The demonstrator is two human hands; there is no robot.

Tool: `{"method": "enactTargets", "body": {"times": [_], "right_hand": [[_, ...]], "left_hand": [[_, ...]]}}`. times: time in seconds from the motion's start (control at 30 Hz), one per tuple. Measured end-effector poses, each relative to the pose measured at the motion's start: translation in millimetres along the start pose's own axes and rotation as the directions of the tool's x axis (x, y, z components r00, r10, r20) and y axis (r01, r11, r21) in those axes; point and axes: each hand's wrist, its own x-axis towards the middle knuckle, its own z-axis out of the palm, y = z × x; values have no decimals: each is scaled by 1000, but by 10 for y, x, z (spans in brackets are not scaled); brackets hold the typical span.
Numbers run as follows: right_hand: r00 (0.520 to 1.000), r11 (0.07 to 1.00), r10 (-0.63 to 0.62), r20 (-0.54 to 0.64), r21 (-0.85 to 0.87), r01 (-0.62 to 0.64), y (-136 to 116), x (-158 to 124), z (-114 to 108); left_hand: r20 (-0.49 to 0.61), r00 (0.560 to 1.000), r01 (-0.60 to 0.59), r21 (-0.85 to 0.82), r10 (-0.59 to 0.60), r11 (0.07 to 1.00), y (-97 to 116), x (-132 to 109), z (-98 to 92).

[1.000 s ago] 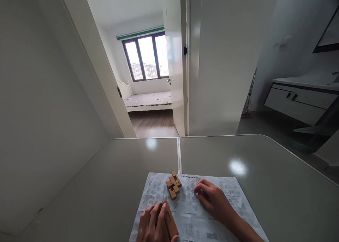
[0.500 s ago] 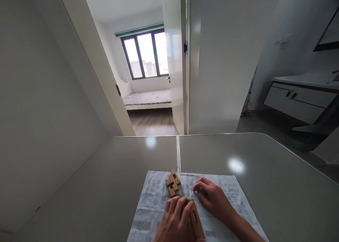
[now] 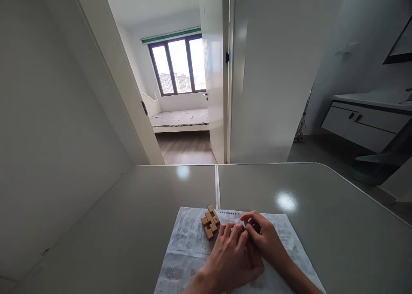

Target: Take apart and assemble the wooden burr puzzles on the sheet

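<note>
My left hand (image 3: 229,254) is over the middle of a printed paper sheet (image 3: 185,257), palm down, with its fingers bent. My right hand (image 3: 264,234) comes in from the right. Its curled fingertips meet those of the left hand. What lies between and under the two hands is hidden, and I cannot see the slotted wooden piece from the earlier frame. Just beyond the left fingertips, a cluster of notched wooden puzzle blocks (image 3: 210,216) rests on the sheet, apart from both hands.
The sheet lies on a grey-green table (image 3: 154,204) with a white seam (image 3: 216,182) down its middle. Past the far edge, an open door (image 3: 215,83) shows a bed (image 3: 182,118) under a window. A white cabinet (image 3: 360,122) hangs at the right.
My left hand has moved right and forward to meet my right hand. The slotted wooden piece that was beside it is now out of sight. The block cluster has not moved.
</note>
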Motion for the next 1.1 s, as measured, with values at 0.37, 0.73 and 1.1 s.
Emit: {"method": "enactTargets", "body": {"times": [0.37,0.73,1.1], "right_hand": [[998,997,-60,-19,-52,59,-14,-22,43],[997,994,-77,15,-82,78,-44,-25,44],[998,994,-66,22,-86,68,-42,-32,43]], "left_hand": [[-5,1000,28,-37,-28,999,-147,45,-152],[62,990,129,-69,-125,989,-364,-107,-284],[118,985,141,-143,-124,980,-530,-218,-362]]}}
